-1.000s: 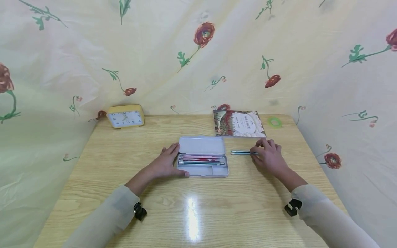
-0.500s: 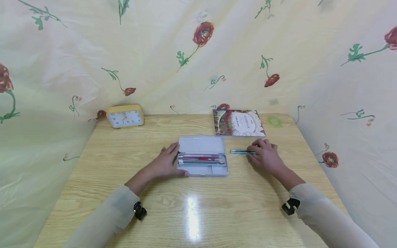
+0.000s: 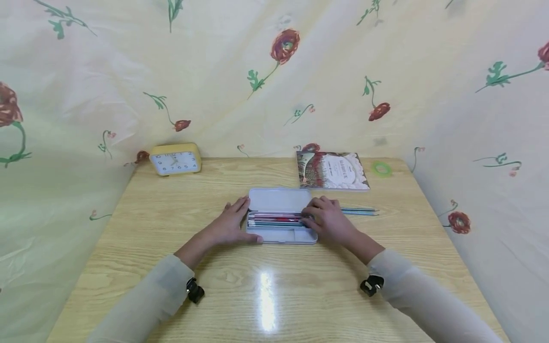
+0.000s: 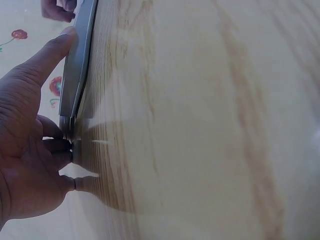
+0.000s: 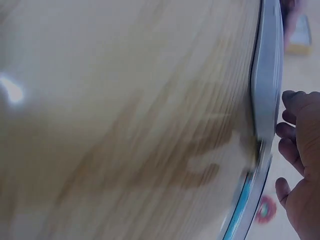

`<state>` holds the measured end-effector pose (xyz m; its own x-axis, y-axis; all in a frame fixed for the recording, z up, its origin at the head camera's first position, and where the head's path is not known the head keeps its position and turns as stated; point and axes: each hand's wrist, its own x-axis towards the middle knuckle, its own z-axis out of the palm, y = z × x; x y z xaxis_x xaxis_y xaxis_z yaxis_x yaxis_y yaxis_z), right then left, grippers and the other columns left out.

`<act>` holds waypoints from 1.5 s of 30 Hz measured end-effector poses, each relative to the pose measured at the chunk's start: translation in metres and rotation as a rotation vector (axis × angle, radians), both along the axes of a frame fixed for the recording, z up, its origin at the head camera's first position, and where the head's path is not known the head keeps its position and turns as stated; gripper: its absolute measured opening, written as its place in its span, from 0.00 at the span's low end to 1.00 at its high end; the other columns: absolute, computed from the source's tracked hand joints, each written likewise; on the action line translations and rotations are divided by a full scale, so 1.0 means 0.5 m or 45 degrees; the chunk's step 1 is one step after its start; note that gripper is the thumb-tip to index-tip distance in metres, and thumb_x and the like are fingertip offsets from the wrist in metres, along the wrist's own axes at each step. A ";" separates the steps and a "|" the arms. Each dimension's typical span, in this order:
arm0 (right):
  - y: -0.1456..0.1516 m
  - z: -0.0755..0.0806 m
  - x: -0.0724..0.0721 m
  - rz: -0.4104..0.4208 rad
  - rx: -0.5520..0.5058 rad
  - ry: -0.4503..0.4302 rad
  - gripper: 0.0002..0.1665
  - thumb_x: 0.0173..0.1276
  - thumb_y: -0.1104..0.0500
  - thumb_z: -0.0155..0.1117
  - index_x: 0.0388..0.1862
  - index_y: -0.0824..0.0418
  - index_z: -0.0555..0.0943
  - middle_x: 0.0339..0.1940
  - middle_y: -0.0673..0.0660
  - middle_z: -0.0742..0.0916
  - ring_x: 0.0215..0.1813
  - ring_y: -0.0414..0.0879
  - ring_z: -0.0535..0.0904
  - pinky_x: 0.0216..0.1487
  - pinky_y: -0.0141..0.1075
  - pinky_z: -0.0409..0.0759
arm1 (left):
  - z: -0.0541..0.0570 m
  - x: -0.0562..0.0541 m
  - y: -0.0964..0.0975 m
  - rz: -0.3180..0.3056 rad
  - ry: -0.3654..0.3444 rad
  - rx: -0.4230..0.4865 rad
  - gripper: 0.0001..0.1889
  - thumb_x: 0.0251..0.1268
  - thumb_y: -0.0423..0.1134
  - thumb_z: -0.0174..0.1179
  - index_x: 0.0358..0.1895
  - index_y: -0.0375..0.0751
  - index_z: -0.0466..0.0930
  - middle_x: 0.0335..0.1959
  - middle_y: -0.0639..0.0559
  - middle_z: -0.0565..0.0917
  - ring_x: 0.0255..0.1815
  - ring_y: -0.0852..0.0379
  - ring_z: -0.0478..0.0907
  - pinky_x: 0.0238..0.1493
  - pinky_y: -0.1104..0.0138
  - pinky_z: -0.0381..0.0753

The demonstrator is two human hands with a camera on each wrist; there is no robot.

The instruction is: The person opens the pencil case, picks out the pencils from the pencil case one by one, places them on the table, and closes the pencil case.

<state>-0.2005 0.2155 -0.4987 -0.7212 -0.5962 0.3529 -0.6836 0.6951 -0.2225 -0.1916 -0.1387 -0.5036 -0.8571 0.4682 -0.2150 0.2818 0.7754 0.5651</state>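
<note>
A shallow light-grey pencil case [image 3: 279, 199] lies with its lid folded back on the wooden table. Several pencils [image 3: 274, 220], mostly purple, red and green, fill its rear compartment. My left hand [image 3: 229, 226] steadies the left end, thumb straight along the front rim, fingers at the back corner. At the right end, my right hand [image 3: 328, 219] reaches over the case with bent fingers, fingertips right at the pencils' ends; I cannot tell whether it pinches any. Two blue-green pencils [image 3: 360, 211] lie on the table behind the right hand, their left ends hidden by it.
A yellow clock [image 3: 176, 159] stands at the back left. A book with a floral cover [image 3: 332, 170] lies at the back right, beside a green tape roll [image 3: 381, 168]. Floral cloth [image 3: 223, 85] hangs behind the table [image 3: 214, 286] and along both sides.
My right hand has let go of the two loose pencils, which remain on the table, and has moved left over the case's right end. The left hand stays in place.
</note>
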 end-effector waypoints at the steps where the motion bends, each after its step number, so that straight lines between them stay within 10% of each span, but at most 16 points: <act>1: -0.010 0.001 0.003 0.030 0.002 0.007 0.08 0.72 0.55 0.81 0.47 0.55 0.94 0.45 0.52 0.89 0.46 0.50 0.78 0.49 0.52 0.74 | 0.000 0.000 0.001 -0.001 0.004 0.002 0.74 0.59 0.74 0.75 0.91 0.35 0.36 0.95 0.40 0.39 0.96 0.40 0.37 0.94 0.41 0.33; 45: -0.094 0.012 0.008 -0.018 0.071 -0.278 0.05 0.79 0.54 0.75 0.44 0.54 0.87 0.40 0.50 0.87 0.43 0.46 0.76 0.43 0.40 0.66 | 0.010 0.006 0.007 0.035 -0.012 -0.017 0.74 0.60 0.73 0.76 0.91 0.34 0.38 0.95 0.41 0.40 0.96 0.41 0.38 0.95 0.44 0.32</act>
